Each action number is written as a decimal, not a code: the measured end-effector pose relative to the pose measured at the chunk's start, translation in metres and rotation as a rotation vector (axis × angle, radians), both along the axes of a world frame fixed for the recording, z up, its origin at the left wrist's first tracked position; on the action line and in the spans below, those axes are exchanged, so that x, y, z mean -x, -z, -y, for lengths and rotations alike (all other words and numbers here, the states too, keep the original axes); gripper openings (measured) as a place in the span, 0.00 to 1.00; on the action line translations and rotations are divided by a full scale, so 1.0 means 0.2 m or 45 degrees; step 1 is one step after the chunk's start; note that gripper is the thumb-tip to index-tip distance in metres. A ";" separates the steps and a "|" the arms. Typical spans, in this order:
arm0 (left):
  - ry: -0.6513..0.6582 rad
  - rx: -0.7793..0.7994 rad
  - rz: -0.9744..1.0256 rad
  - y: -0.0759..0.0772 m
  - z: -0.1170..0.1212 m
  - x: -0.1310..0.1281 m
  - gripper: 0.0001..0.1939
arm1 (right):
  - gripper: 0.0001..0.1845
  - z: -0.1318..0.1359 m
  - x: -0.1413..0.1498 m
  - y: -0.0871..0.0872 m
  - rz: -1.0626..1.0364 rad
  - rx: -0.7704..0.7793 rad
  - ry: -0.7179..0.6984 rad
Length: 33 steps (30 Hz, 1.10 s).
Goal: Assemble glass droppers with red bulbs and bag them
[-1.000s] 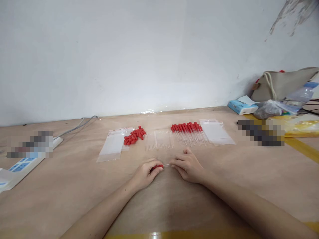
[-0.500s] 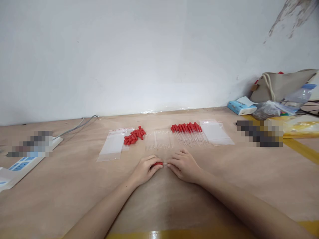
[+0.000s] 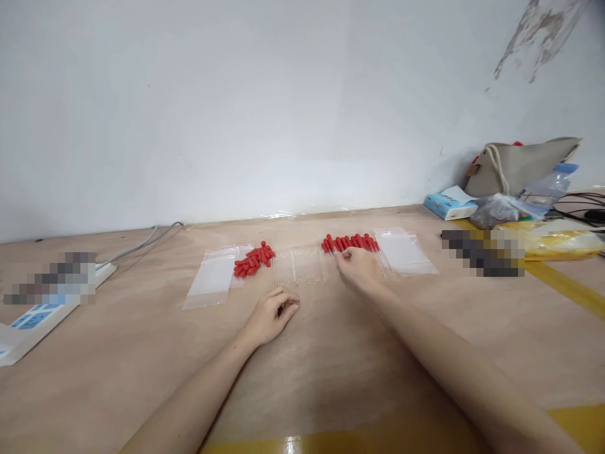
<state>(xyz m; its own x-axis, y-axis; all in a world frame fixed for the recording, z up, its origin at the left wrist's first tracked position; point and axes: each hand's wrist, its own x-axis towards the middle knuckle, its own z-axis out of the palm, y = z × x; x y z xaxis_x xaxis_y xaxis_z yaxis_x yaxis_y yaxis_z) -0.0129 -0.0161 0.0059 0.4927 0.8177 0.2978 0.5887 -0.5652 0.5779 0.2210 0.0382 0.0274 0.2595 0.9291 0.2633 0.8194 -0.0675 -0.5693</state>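
My left hand [image 3: 273, 313] rests on the wooden table [image 3: 142, 353] with its fingers curled in and nothing visible in them. My right hand [image 3: 357, 265] is stretched forward, fingers pinched on a dropper at the row of red-bulbed glass droppers [image 3: 350, 242]. A pile of loose red rubber bulbs [image 3: 254, 259] lies ahead of the left hand. Bare clear glass tubes [image 3: 302, 266] are laid between the pile and the row.
Clear zip bags lie at the left [image 3: 213, 275] and right [image 3: 404, 251] of the parts. A white power strip [image 3: 33, 318] with a cable sits far left. A blue box [image 3: 449, 205], a beige bag [image 3: 520, 165] and plastic wrappings crowd the right back corner by the wall.
The hands were together, the left holding a red bulb on a tube the right held. The right hand has moved forward to the dropper row; the left hand no longer shows the red bulb.
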 end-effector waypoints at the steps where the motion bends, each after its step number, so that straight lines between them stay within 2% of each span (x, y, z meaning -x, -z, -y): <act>1: 0.002 0.007 0.000 0.00 0.00 0.00 0.09 | 0.15 -0.03 0.01 0.00 0.022 0.009 0.048; 5: 0.011 0.006 0.001 0.00 0.00 0.01 0.09 | 0.16 -0.10 0.03 0.05 0.123 0.060 0.167; 9: 0.012 0.004 0.001 0.00 0.00 0.01 0.09 | 0.20 -0.11 0.01 0.09 0.206 0.083 0.184; 13: 0.009 0.009 0.006 0.00 0.00 0.01 0.10 | 0.19 -0.08 0.01 0.08 0.211 0.045 0.138; 17: 0.007 0.010 -0.007 -0.01 0.01 0.01 0.10 | 0.16 -0.06 0.07 0.06 0.219 -0.050 -0.011; 20: 0.008 0.019 -0.018 -0.01 0.01 0.01 0.09 | 0.14 -0.05 0.11 0.04 0.308 0.057 -0.085; 25: 0.004 0.027 -0.012 -0.01 0.01 0.01 0.09 | 0.12 -0.09 0.17 0.00 0.418 0.281 -0.078; 33: 0.009 0.013 0.014 -0.01 0.01 0.00 0.09 | 0.06 -0.16 0.22 -0.04 0.394 0.405 -0.092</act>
